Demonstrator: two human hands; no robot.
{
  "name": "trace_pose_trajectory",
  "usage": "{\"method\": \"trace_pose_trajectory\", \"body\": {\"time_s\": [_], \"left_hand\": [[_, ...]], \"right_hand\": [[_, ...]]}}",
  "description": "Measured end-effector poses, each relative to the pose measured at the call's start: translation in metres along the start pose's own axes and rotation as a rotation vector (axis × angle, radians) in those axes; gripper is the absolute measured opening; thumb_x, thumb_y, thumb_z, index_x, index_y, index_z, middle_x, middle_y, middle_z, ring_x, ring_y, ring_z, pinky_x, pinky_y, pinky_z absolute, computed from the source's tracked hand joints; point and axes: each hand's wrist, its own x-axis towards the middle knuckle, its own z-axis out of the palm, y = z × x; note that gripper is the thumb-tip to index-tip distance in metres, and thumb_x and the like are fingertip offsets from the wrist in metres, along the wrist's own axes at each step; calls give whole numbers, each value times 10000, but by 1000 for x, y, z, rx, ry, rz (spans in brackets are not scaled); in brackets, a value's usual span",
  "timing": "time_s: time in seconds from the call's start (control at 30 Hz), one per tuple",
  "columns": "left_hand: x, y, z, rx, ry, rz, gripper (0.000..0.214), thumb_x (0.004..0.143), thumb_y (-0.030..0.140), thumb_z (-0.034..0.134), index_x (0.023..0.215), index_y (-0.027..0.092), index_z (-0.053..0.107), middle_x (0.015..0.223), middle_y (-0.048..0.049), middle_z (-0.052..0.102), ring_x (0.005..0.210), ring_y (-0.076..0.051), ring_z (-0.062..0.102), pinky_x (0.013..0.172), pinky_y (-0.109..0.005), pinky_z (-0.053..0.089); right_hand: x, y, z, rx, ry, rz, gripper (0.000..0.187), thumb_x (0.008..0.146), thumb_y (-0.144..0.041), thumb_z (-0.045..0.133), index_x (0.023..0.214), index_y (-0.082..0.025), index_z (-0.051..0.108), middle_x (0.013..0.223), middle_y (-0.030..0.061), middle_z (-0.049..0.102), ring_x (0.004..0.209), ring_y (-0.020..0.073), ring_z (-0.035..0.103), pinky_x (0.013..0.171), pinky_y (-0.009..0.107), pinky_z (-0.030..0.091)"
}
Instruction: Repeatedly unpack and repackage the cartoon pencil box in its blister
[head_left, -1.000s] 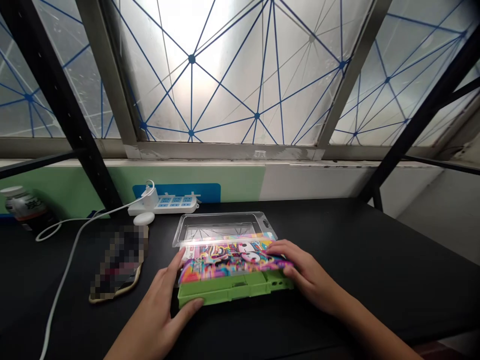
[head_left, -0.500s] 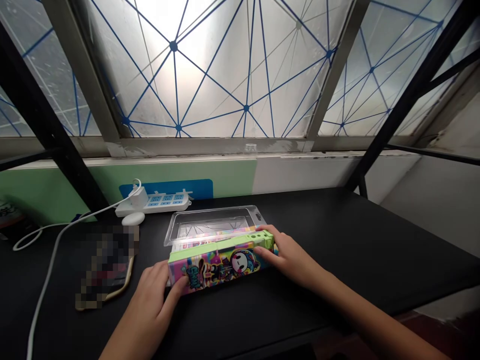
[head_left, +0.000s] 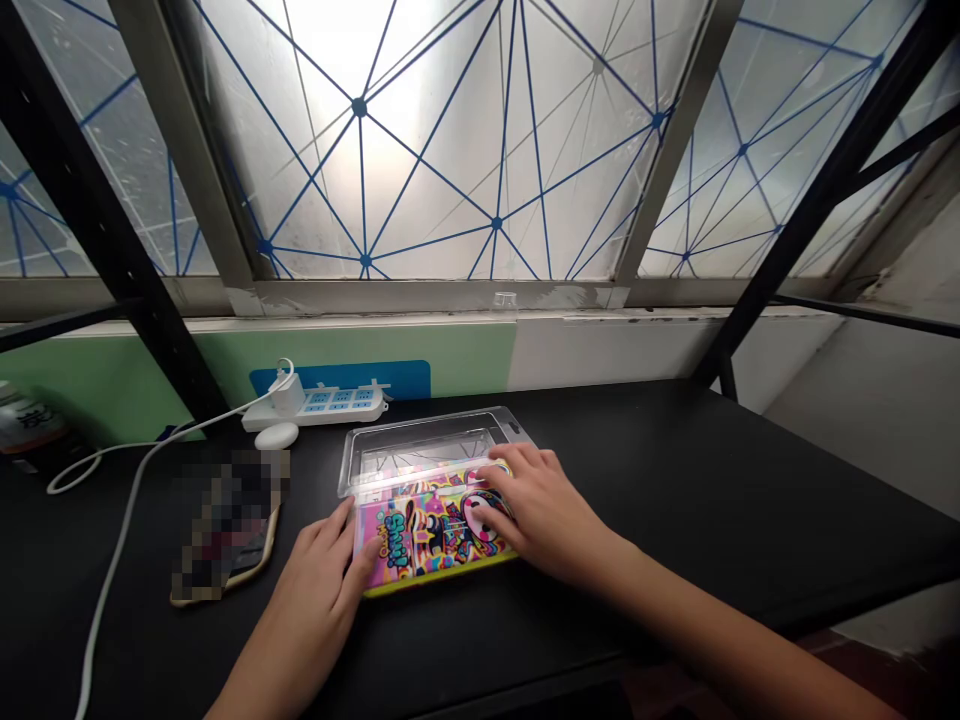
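A colourful pencil case (head_left: 431,545) with a cartoon panda-like figure and a yellow lower edge lies flat on the black table, its printed side up. My left hand (head_left: 319,565) grips its left end, thumb on top and fingers along the side. Spread over the right part of the print are the fingers of my right hand (head_left: 536,510), resting on the surface and covering some of the figure. Right behind the case is a clear plastic package (head_left: 431,447); where the two meet, I cannot tell how they overlap.
At the left lies a phone (head_left: 259,560), partly blurred out. A white power strip (head_left: 341,405) with a plugged-in white cable (head_left: 124,530) stands by the wall. In front of it is a white round object (head_left: 277,436). A bottle (head_left: 30,420) is at the far left.
The pencil case has tipped from its narrow side onto its flat side, print now facing up. My right hand has shifted from its right end to lie over the top.
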Motion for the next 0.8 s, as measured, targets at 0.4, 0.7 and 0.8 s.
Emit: {"method": "trace_pose_trajectory", "body": {"time_s": [0.4,0.7,0.8], "left_hand": [[-8,-8,3,-17,-5,62,958,853,520,623,1597,227,94,1498,-128,493,1314,-340,530,1053,-442,456],[-9,11,-13,-132,-70,-65,865,940,582,461,1601,201,53,1492,-132,499,1376,-313,470,1102,-472,408],[-12,-2,-11,-249,-99,-83,700,992,634,247,1575,246,256,1583,-74,378,1469,-288,314,1181,-500,276]], "right_hand": [[27,-21,21,165,-123,-5,303,968,-469,554,1004,-174,608,1044,99,590,973,255,532,854,396,440],[29,-23,22,156,131,-78,277,912,-403,650,1065,-180,587,1071,118,613,1013,287,543,915,470,459],[15,-25,11,159,270,-215,197,953,-367,598,1067,-206,593,1052,98,655,1007,265,594,1045,533,376]]}}
